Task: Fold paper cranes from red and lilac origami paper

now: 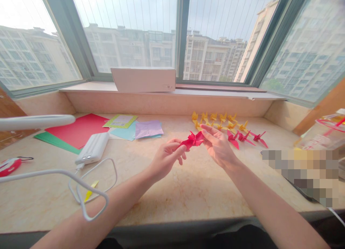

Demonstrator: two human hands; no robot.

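Between my two hands, above the counter, is a red paper crane with its wings spread to the sides. My left hand pinches its left wing between thumb and fingers. On the other side, my right hand grips the right wing the same way. Just beyond my right hand stand several yellow paper cranes in two rows. Several finished red cranes sit in a row to the right of that hand.
Red paper sheets, green sheets and a purple sheet lie at the left. A white power bank trails a looped white cable. A white box stands on the sill. At the right are a plastic cup and a blurred-out device.
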